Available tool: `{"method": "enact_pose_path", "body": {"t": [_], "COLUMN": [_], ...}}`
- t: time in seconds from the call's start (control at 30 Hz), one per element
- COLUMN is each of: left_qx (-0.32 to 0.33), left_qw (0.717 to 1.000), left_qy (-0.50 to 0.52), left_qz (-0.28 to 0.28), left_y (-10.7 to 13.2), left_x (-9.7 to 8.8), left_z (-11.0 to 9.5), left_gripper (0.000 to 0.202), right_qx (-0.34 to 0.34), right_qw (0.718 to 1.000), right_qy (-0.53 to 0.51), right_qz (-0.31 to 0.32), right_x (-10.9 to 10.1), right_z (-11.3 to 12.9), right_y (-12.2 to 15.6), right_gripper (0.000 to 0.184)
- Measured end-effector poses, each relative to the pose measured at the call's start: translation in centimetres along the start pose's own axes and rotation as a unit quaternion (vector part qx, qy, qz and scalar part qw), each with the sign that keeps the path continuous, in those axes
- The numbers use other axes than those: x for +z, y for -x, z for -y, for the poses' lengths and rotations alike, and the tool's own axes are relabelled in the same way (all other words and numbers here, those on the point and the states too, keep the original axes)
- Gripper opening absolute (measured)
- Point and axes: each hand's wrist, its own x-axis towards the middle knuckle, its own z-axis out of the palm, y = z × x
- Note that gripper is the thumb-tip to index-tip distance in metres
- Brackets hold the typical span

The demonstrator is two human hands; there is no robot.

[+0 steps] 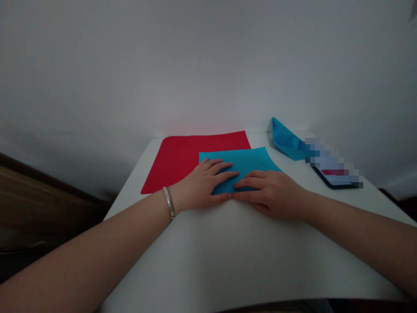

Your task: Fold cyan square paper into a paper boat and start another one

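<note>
A sheet of blue paper (247, 160) lies on the white table, partly over a larger red sheet (182, 156). My left hand (210, 182) rests on the blue paper's left part with fingers spread; a silver bangle circles that wrist. Against the near edge of the blue paper, my right hand (269, 193) is laid with its fingers stretched out toward the left hand. The two hands almost meet at that near edge. Both hide parts of the paper, including its lower corners.
A folded blue paper boat (285, 141) stands at the back right of the white table (221, 256). Beside it lies a phone (332, 174), its screen partly pixelated. A pale wall (202, 65) rises right behind the table. Brown wood (39, 204) shows at the left.
</note>
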Motion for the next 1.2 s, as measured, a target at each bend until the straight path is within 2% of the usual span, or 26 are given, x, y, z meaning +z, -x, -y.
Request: {"method": "enact_pose_path", "body": {"t": [0.33,0.57,0.7,0.87,1.1,1.2], "left_qx": [-0.005,-0.021,-0.064,-0.071,-0.038,-0.083], "left_qw": [0.997,0.993,0.988,0.981,0.981,0.980], "left_qy": [-0.002,0.013,0.008,0.020,0.049,0.054], "left_qz": [0.076,0.116,0.143,0.181,0.182,0.170], "left_y": [0.2,0.8,1.3,1.9,2.6,2.2], "left_x": [-0.9,-0.9,-1.9,-3.1,-3.5,-3.5], "left_z": [0.2,2.2,2.9,3.0,3.9,3.6], "left_gripper": [0.064,0.073,0.085,0.090,0.086,0.077], "right_qx": [-0.008,-0.004,-0.001,-0.002,0.007,0.013], "right_qw": [1.000,0.999,0.999,0.999,0.999,0.999], "right_qy": [0.004,0.001,0.002,0.003,-0.011,-0.015], "right_qz": [0.029,0.032,0.040,0.053,0.043,0.034], "right_x": [-0.4,-0.5,-0.5,-0.2,-0.1,0.0], "right_z": [-0.1,0.1,0.2,0.1,0.1,0.2], "right_y": [0.0,0.5,0.5,0.5,0.8,0.8], "right_gripper": [0.032,0.033,0.032,0.033,0.032,0.032]}}
